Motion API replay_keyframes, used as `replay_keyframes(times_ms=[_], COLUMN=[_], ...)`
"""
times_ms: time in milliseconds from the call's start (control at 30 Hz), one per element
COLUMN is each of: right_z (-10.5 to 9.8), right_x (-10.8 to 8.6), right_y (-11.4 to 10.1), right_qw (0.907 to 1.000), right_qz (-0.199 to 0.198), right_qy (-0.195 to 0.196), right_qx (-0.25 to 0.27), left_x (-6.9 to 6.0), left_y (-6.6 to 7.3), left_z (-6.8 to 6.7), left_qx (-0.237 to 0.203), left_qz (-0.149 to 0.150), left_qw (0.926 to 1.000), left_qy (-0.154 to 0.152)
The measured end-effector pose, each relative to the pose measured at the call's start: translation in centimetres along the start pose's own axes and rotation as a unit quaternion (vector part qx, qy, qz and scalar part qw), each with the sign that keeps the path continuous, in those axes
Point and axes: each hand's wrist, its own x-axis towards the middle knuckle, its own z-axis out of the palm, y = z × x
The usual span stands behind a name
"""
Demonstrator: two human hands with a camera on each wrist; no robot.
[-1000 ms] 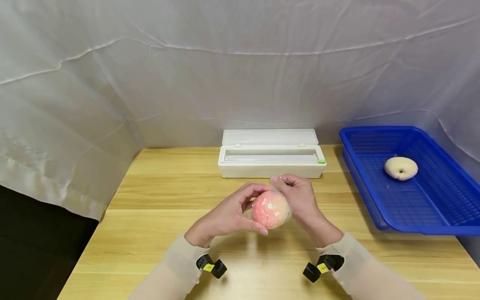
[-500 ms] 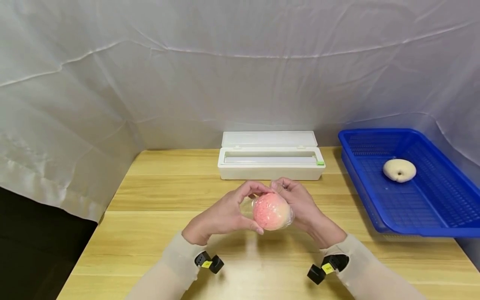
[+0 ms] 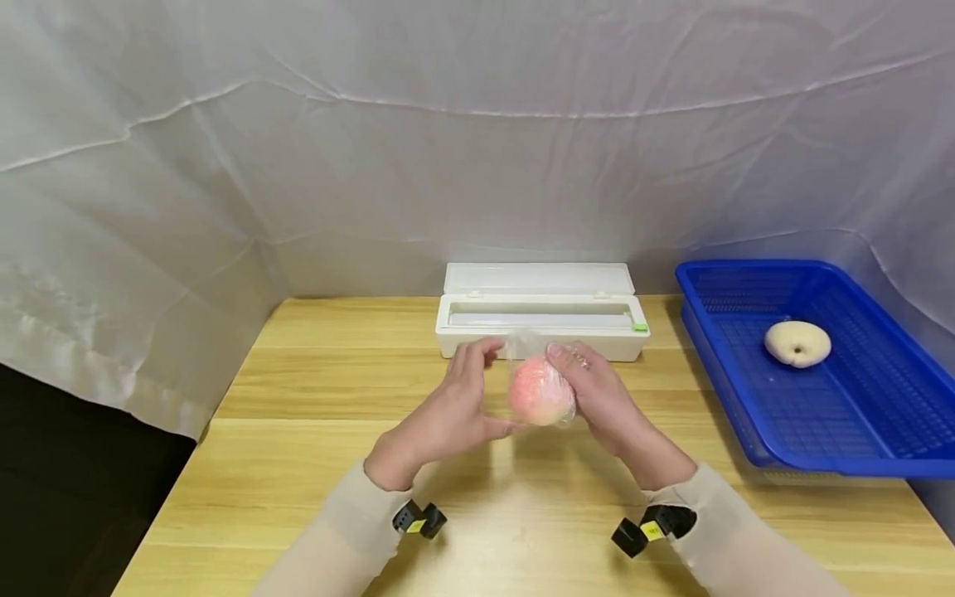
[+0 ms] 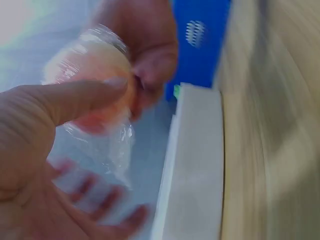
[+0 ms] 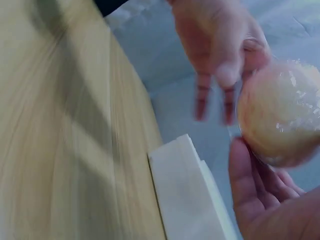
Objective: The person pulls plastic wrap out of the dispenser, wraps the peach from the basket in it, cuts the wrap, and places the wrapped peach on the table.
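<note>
Right hand grips a pink-and-cream ball in glossy clear film from three o'clock; left hand, at nine, spreads fingers that cupped it earlier.

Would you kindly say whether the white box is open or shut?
The box is open: its lid stands raised at the back, baring its inside.

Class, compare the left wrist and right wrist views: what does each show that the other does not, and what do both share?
Only the left wrist view shows the blue basket and a green tab.
Only the right wrist view shows a black patch, at its top edge.
Both show the film-wrapped pink-and-cream ball, left hand, right hand, white box, wooden table and pale curtain.
</note>
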Motion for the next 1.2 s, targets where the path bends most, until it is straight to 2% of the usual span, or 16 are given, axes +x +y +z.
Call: replay_keyframes(times_ms=[33,67,133,167,200,233,267,367,467,567,667,733,800,933,1033,1200], right_z=[0.1,0.3,0.7,0.9,1.2,1.4,1.6,2.1,2.6,3.2,3.8,4.3,4.7,5.4,5.5,5.0], right_x=[0.0,-0.1,-0.2,-0.3,-0.4,-0.5,-0.6,-0.7,-0.6,-0.6,-0.6,-0.6,-0.5,-0.4,-0.1,0.3], right_y=[0.0,0.0,-0.1,0.0,0.0,0.1,0.1,0.3,0.2,-0.2,-0.3,-0.2,-0.1,0.1,0.3,0.9], right_qw=[0.9996,0.9983,0.9941,0.9921,0.9907,0.9897,0.9894,0.9922,0.9970,0.9985,0.9960,0.9944,0.9932,0.9903,0.9890,0.9904], right_qz=[-0.013,-0.026,-0.047,-0.056,-0.065,-0.073,-0.077,-0.071,-0.047,-0.035,-0.043,-0.054,-0.063,-0.072,-0.067,-0.036], right_qy=[0.021,0.040,0.069,0.073,0.072,0.067,0.064,0.046,0.041,0.042,0.060,0.077,0.092,0.119,0.131,0.125], right_qx=[-0.016,-0.034,-0.069,-0.086,-0.096,-0.103,-0.104,-0.091,-0.045,0.012,0.050,0.050,0.034,0.005,0.017,0.047], left_x=[0.0,-0.1,0.0,0.1,0.2,0.4,0.6,0.8,0.8,0.8,0.8,0.9,0.9,1.3,1.5,1.5], left_y=[0.0,0.0,0.0,0.1,0.1,0.2,0.2,0.4,0.5,0.6,0.7,0.8,0.9,0.9,0.9,0.6], left_z=[0.0,0.0,0.1,0.2,0.4,0.6,0.9,1.3,1.5,1.6,1.9,2.3,2.8,4.1,4.8,4.9], left_qx=[-0.057,-0.118,-0.225,-0.269,-0.302,-0.331,-0.346,-0.359,-0.345,-0.345,-0.355,-0.363,-0.365,-0.348,-0.339,-0.342], left_qz=[-0.043,-0.081,-0.130,-0.140,-0.139,-0.133,-0.127,-0.113,-0.118,-0.116,-0.112,-0.106,-0.108,-0.119,-0.131,-0.158], left_qw=[0.9972,0.9889,0.9628,0.9495,0.9392,0.9301,0.9258,0.9248,0.9306,0.9310,0.9276,0.9255,0.9248,0.9279,0.9258,0.9187], left_qy=[-0.021,-0.041,-0.072,-0.081,-0.087,-0.087,-0.083,-0.057,-0.035,-0.032,-0.031,-0.027,-0.011,0.059,0.104,0.119])
